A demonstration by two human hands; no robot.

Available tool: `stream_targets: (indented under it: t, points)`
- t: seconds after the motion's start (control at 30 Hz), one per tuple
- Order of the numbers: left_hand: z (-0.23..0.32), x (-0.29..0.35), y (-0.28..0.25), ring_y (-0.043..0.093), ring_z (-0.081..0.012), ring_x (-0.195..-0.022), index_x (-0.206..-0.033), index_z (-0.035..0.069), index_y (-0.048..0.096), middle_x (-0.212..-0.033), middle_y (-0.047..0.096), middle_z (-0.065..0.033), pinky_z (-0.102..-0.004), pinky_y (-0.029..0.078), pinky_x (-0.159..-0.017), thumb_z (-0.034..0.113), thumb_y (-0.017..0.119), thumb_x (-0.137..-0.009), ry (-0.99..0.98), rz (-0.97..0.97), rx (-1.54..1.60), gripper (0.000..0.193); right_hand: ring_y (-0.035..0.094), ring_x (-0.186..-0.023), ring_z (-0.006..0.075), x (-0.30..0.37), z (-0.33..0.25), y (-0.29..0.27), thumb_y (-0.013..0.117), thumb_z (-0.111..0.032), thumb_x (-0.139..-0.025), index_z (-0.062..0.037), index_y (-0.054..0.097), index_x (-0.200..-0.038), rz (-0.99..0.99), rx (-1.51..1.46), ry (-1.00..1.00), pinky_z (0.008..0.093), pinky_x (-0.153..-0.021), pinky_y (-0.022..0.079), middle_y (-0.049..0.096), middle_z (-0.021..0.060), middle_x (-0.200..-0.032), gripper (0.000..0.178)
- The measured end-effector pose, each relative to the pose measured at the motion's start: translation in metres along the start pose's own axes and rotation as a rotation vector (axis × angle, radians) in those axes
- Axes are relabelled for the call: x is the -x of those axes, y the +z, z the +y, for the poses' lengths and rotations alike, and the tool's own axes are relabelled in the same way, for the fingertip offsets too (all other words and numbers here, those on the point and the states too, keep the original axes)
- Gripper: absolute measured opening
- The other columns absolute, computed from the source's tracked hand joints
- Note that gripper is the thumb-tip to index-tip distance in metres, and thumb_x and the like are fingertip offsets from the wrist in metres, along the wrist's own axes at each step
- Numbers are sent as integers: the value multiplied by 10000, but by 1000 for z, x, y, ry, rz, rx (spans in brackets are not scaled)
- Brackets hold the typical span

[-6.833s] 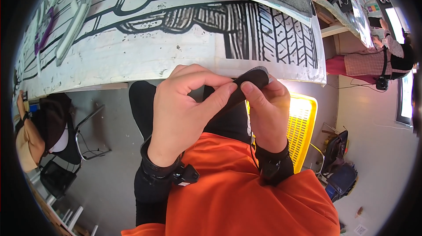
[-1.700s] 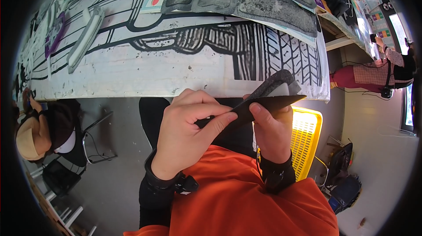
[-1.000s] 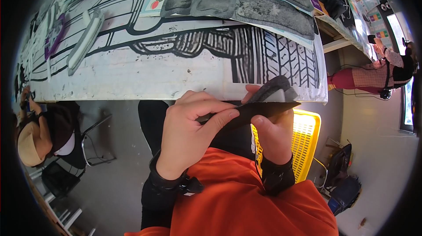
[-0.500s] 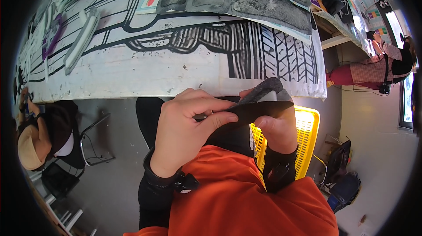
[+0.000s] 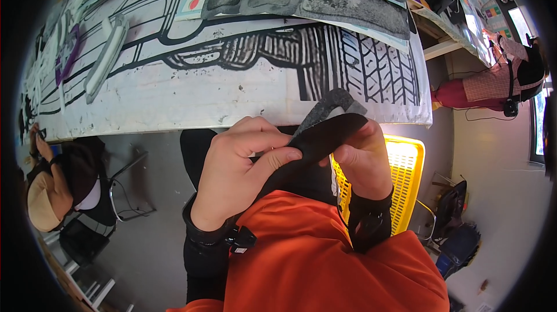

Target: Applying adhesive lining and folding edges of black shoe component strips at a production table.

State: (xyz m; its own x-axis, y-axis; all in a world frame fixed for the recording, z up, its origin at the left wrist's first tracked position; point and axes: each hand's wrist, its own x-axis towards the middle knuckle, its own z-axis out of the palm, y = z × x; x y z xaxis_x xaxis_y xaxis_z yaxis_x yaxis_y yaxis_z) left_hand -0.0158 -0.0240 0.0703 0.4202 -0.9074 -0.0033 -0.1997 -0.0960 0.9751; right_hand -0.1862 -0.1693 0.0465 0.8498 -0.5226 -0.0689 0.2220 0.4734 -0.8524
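A long, soft pad point(image 5: 328, 141) is held over my lap, just in front of the table edge. One face is smooth and black; the other is fuzzy dark grey, with a pale piece partly showing inside its curled far end. My left hand point(image 5: 235, 164) pinches the pad's near left edge between thumb and fingers. At the pad's right end, my right hand point(image 5: 366, 164) grips it with thumb and fingers. Part of the pad is hidden behind my left fingers.
Several flat grey pads point(image 5: 354, 7) lie on the table point(image 5: 191, 103), beside white strips point(image 5: 107, 56) and a purple-edged piece point(image 5: 68, 53). A yellow basket point(image 5: 409, 184) stands right of my lap. One person point(image 5: 52, 190) sits at left; another point(image 5: 481, 88) is at right.
The pad has tilted, its far end rising and shifting left, showing more black face. My right hand has turned up along its right end. My left hand keeps its pinch.
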Motion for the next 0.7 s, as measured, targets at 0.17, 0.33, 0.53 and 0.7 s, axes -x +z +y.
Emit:
stream_targets:
  t: [0.17,0.33,0.53,0.7]
  points:
    - [-3,-2,-1,616,-157,-804,-927,-21,742,-873,671,-62,-275,469,-763,24,806,-832,13,-55,40,123,609,-730,85,0,4,-2,859,-101,-838,15,691,-1201,-24,-123,70,222,-567,465,726,72,-1024,417]
    - [-2,-2,5,591,-133,-797,-976,8,736,-859,658,-32,-277,466,-764,36,829,-811,-1,15,48,191,588,-684,78,0,3,1,835,-89,-859,11,697,-1152,27,-115,51,225,-530,452,718,59,-977,339]
    - [8,-4,13,595,-123,-807,-973,20,725,-873,671,-21,-272,478,-778,33,844,-792,21,161,27,217,600,-677,67,3,-1,14,777,-30,-901,19,701,-1134,210,4,11,206,-527,468,713,53,-916,250]
    - [11,-9,7,616,-121,-813,-986,43,728,-883,697,-23,-270,473,-761,56,843,-806,143,209,-107,214,603,-663,52,4,-4,23,786,-5,-890,28,715,-1102,302,201,-46,198,-529,473,707,38,-862,226]
